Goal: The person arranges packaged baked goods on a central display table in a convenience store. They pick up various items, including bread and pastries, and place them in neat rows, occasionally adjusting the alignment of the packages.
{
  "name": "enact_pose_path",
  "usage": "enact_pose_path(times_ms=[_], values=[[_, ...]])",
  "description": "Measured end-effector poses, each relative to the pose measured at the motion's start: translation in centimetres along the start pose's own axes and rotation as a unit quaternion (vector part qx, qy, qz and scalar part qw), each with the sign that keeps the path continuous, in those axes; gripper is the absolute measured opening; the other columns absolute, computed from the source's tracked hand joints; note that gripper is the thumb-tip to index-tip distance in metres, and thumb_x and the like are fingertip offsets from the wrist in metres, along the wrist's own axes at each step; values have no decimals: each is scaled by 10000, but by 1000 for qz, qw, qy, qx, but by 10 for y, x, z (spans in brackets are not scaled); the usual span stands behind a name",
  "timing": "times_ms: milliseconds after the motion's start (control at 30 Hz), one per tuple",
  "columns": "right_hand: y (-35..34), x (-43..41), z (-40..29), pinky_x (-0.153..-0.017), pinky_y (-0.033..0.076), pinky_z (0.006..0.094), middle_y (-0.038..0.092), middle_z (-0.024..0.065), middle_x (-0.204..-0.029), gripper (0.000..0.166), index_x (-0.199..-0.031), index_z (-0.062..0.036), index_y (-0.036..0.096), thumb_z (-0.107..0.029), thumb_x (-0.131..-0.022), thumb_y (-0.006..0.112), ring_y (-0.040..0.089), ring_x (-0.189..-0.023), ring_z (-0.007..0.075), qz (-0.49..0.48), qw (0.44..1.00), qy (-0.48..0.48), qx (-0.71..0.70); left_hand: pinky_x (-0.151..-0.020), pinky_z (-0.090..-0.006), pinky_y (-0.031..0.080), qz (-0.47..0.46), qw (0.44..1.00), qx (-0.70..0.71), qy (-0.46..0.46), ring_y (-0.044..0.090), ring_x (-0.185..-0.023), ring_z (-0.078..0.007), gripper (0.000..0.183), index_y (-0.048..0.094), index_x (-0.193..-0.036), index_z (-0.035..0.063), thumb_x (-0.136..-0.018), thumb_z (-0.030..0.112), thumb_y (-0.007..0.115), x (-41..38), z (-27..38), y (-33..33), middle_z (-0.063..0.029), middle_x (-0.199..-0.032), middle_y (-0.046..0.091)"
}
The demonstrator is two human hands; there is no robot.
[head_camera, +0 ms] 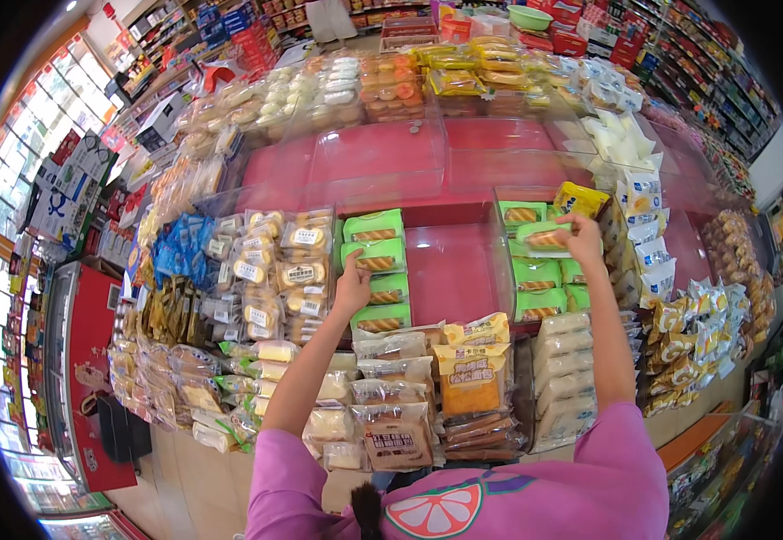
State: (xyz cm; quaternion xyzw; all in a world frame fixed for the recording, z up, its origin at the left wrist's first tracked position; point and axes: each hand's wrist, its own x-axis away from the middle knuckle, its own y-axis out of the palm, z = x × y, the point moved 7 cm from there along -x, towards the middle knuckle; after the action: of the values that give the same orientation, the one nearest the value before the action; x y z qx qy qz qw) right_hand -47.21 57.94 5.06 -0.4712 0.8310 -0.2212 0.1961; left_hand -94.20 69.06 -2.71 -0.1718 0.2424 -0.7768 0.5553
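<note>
My right hand (pixel 582 239) holds a green-wrapped bread packet (pixel 541 236) by its right end, above a clear bin on the right. More green bread packets (pixel 538 275) lie in that bin, below the held one, and a yellow packet (pixel 580 200) sits behind my fingers. To the left, the fingers of my left hand (pixel 354 287) touch the left part of another green bread packet (pixel 385 255). Whether they grip it is unclear. This packet belongs to a column of green packets along the left side of a red-bottomed compartment (pixel 452 270).
Clear plastic dividers (pixel 378 183) stand across the red display. Round packaged cakes (pixel 305 236) fill the left bins. Nearest my body are bagged bread slices (pixel 391 432), a yellow-topped bread bag (pixel 474 378) and stacked white packets (pixel 563 371). Yellow packets (pixel 455 81) line the far side.
</note>
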Motion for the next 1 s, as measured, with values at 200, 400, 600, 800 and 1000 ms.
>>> enact_pose_path(times_ms=[200, 400, 600, 800, 1000], values=[[33, 41, -130, -562, 442, 221, 618, 27, -731, 227, -969, -41, 638, 14, -749, 635, 559, -636, 77, -132, 974, -39, -180, -822, -472, 440, -27, 961, -262, 86, 546, -943, -418, 620, 367, -1269, -9, -669, -54, 519, -10, 29, 7, -286, -944, 573], [241, 74, -116, -601, 475, 259, 632, 69, -780, 224, -980, -7, 624, -1, -758, 655, 582, -664, 122, -271, 895, 127, -329, -700, -443, 482, -92, 985, -146, 27, 594, -834, -403, 454, 465, -1216, 2, -764, -3, 510, -43, 20, -12, -230, -926, 622], [324, 85, -83, -574, 464, 255, 607, 85, -856, 235, -1024, -4, 577, 52, -795, 589, 572, -669, 132, -228, 878, 251, -337, -841, -428, 446, -72, 948, -271, 152, 553, -954, -341, 419, 531, -1098, 54, -725, 191, 664, -15, 60, -3, -168, -977, 567], [285, 87, -122, -621, 488, 287, 602, 66, -770, 252, -996, -26, 603, 17, -748, 594, 584, -676, 150, -332, 883, 153, -296, -837, -377, 453, -22, 846, -467, 258, 503, -1019, -231, 643, 475, -1193, 139, -623, 239, 754, 19, 71, 9, -63, -1048, 504], [67, -32, -25, -752, 470, 358, 607, 181, -936, 217, -930, -2, 559, -62, -721, 563, 590, -868, 320, 259, 963, 11, 77, -825, -322, 459, -21, 833, -472, 288, 495, -1005, -212, 671, 467, -1205, 125, -606, 216, 756, 12, 91, 22, -53, -1028, 490]])
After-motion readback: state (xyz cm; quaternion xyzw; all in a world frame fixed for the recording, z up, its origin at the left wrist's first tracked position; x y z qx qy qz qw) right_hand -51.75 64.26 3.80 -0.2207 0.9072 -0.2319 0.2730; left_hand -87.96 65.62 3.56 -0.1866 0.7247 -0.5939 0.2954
